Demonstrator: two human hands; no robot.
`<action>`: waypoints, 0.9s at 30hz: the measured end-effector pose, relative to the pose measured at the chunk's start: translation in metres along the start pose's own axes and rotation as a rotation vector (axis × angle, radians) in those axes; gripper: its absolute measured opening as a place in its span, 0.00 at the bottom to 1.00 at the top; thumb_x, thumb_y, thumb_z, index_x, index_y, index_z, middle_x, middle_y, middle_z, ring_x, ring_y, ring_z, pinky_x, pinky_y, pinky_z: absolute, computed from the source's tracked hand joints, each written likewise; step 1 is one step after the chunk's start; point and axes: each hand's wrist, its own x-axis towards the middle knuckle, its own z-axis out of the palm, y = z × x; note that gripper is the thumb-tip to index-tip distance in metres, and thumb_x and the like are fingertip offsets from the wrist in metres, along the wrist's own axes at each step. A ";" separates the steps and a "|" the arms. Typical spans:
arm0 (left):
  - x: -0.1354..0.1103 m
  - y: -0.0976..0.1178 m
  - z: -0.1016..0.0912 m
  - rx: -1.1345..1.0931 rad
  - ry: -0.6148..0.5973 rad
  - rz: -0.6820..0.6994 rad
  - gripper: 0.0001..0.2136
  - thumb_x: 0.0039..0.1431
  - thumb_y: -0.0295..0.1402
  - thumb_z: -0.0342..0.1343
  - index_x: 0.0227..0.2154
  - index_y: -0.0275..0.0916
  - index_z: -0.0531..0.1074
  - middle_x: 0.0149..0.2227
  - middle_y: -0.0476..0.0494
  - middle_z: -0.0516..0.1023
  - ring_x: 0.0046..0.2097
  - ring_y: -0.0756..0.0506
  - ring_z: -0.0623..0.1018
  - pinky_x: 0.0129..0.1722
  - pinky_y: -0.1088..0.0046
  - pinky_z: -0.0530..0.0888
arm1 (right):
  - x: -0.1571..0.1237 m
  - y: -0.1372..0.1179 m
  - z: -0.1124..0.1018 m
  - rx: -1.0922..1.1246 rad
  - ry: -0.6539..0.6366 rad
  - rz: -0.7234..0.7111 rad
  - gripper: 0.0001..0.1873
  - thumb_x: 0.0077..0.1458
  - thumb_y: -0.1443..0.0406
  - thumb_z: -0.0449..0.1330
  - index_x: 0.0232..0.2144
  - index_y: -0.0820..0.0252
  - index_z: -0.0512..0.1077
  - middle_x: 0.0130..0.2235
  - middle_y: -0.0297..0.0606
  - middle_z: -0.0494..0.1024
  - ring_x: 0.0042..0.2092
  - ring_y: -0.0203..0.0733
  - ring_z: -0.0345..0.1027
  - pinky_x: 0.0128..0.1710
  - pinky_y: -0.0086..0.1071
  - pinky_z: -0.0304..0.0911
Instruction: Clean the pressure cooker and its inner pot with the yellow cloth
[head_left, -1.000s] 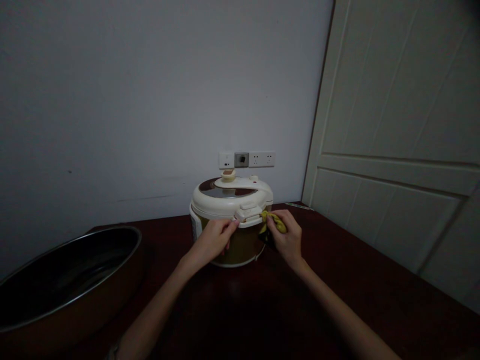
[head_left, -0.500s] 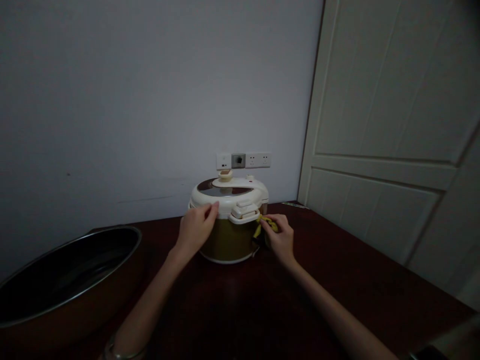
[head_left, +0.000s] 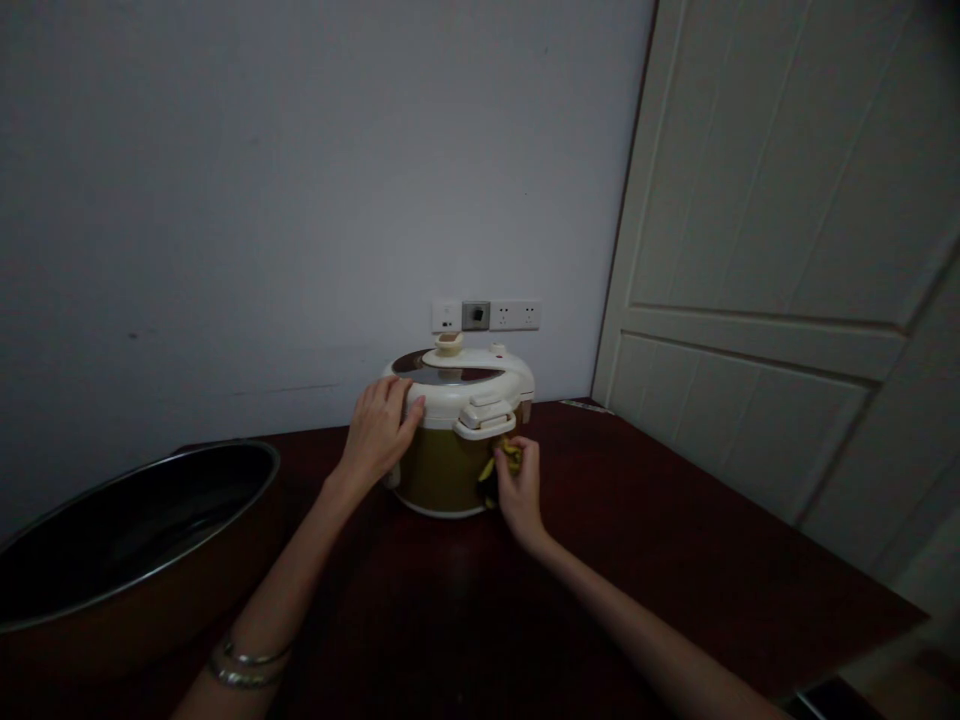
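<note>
A white and olive-green electric pressure cooker [head_left: 439,475] stands upright on the dark red table, its lid [head_left: 450,400] on. My left hand [head_left: 375,430] rests against the left edge of the lid, fingers laid over the rim and thumb apart. Low on the cooker's right front, below the white side handle [head_left: 487,420], my right hand [head_left: 521,490] pinches a crumpled yellow and black cloth [head_left: 489,485] against the green wall. Part of the cloth is hidden by my fingers.
At the left stands a large round pan [head_left: 142,580] with a dark inside. Wall sockets [head_left: 514,316] sit behind the cooker. A white panelled door [head_left: 750,370] borders the table [head_left: 637,520] on the right. A thin strip [head_left: 585,406] lies near the back corner.
My left hand has gone from closed fingers in front of the cooker to lying on the lid's edge. The right hand has brought the cloth left and down onto the cooker's wall.
</note>
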 end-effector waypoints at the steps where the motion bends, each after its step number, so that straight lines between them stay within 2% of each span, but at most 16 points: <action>1: 0.000 0.000 0.001 -0.002 0.004 -0.003 0.19 0.65 0.40 0.40 0.48 0.33 0.67 0.48 0.34 0.70 0.50 0.39 0.69 0.52 0.57 0.65 | -0.007 -0.001 -0.001 0.012 -0.057 -0.021 0.10 0.53 0.58 0.55 0.35 0.57 0.64 0.38 0.38 0.67 0.42 0.41 0.62 0.45 0.36 0.59; 3: 0.000 -0.001 0.001 -0.007 0.010 -0.003 0.18 0.65 0.40 0.39 0.48 0.34 0.67 0.48 0.34 0.70 0.50 0.39 0.69 0.51 0.57 0.66 | -0.009 0.003 -0.005 0.037 -0.115 -0.021 0.09 0.54 0.59 0.55 0.35 0.57 0.65 0.38 0.38 0.67 0.42 0.41 0.62 0.46 0.36 0.59; 4: 0.000 -0.001 0.001 -0.011 0.009 -0.001 0.18 0.65 0.39 0.39 0.48 0.35 0.67 0.48 0.35 0.70 0.51 0.39 0.69 0.52 0.57 0.66 | -0.004 0.008 -0.006 0.043 -0.104 0.006 0.09 0.54 0.59 0.55 0.36 0.57 0.64 0.38 0.38 0.68 0.43 0.41 0.62 0.46 0.36 0.59; 9: 0.000 -0.002 0.002 -0.017 0.009 0.003 0.18 0.65 0.39 0.39 0.48 0.34 0.67 0.48 0.34 0.69 0.51 0.40 0.68 0.52 0.58 0.66 | 0.040 0.059 -0.005 -0.006 0.067 0.278 0.11 0.58 0.60 0.54 0.41 0.61 0.65 0.41 0.40 0.70 0.43 0.42 0.65 0.47 0.40 0.61; 13: -0.001 -0.003 0.004 -0.010 0.014 0.003 0.18 0.65 0.39 0.39 0.48 0.33 0.67 0.48 0.34 0.69 0.51 0.40 0.68 0.52 0.59 0.66 | 0.061 0.095 0.002 -0.031 0.085 0.490 0.16 0.59 0.60 0.56 0.48 0.62 0.67 0.47 0.42 0.71 0.44 0.42 0.68 0.43 0.42 0.67; 16: -0.001 -0.003 0.004 -0.020 0.014 0.002 0.18 0.65 0.39 0.39 0.48 0.34 0.66 0.48 0.35 0.69 0.51 0.40 0.68 0.53 0.59 0.65 | 0.064 0.108 0.007 -0.026 0.099 0.554 0.18 0.59 0.60 0.56 0.49 0.62 0.66 0.49 0.42 0.70 0.45 0.43 0.68 0.43 0.42 0.67; 19: -0.002 -0.002 0.004 -0.040 0.015 -0.004 0.17 0.65 0.38 0.40 0.48 0.34 0.67 0.48 0.35 0.69 0.51 0.40 0.68 0.53 0.59 0.65 | 0.056 0.109 0.011 -0.035 0.141 0.525 0.17 0.59 0.60 0.56 0.48 0.62 0.66 0.48 0.41 0.71 0.44 0.42 0.69 0.42 0.41 0.68; 21: -0.002 -0.001 0.004 -0.057 0.019 -0.007 0.17 0.65 0.38 0.40 0.48 0.34 0.67 0.48 0.35 0.69 0.51 0.40 0.68 0.53 0.58 0.65 | 0.043 0.103 0.012 -0.051 0.171 0.448 0.16 0.60 0.58 0.54 0.46 0.63 0.67 0.44 0.41 0.72 0.42 0.41 0.68 0.42 0.40 0.67; 24: -0.002 -0.002 0.004 -0.093 0.030 -0.018 0.18 0.65 0.38 0.39 0.48 0.34 0.68 0.47 0.35 0.70 0.51 0.41 0.68 0.53 0.58 0.65 | 0.015 0.085 0.007 -0.075 0.165 0.258 0.16 0.60 0.55 0.50 0.42 0.62 0.65 0.41 0.41 0.70 0.44 0.44 0.65 0.45 0.42 0.62; 27: -0.001 -0.006 0.002 -0.165 0.034 -0.036 0.19 0.66 0.39 0.37 0.47 0.35 0.69 0.46 0.37 0.71 0.50 0.42 0.68 0.52 0.59 0.66 | -0.016 0.062 -0.003 -0.074 0.055 0.045 0.14 0.60 0.56 0.50 0.40 0.60 0.64 0.42 0.43 0.67 0.46 0.45 0.62 0.49 0.44 0.59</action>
